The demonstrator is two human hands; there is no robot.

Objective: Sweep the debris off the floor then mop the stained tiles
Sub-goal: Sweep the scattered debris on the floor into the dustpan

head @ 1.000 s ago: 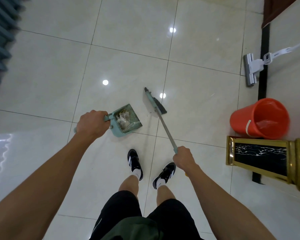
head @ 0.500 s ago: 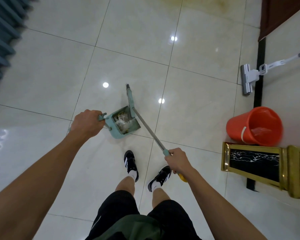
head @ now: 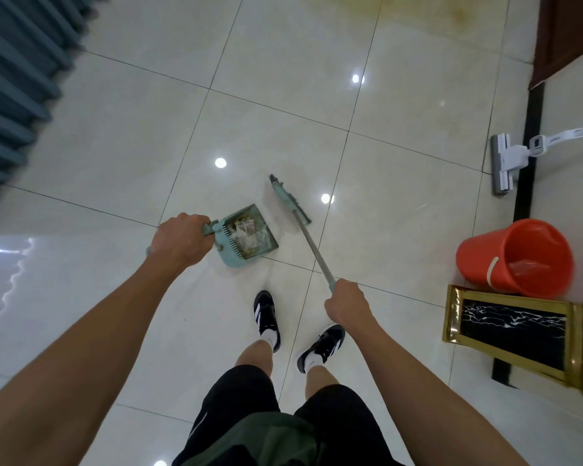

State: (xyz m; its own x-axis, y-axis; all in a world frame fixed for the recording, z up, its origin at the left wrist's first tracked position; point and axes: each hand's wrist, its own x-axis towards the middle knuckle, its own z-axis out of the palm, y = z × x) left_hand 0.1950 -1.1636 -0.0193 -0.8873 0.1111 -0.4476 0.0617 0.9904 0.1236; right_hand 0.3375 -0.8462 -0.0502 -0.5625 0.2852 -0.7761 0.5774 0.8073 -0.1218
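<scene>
Dustpan (head: 248, 238) in left hand (head: 179, 242), unlabelled

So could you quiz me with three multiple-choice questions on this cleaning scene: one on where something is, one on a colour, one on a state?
1. Where is the mop?
A. By the right wall
B. In the left hand
C. In the bucket

2. What colour is the bucket?
A. Blue
B. Orange-red
C. White

3. The dustpan is:
A. Empty
B. Holding debris
C. Upside down

Answers: 1 A, it lies by the wall, untouched. 2 B, its wall is orange-red. 3 B, scraps fill it, gripped by the left hand; the right hand holds the broom.
</scene>
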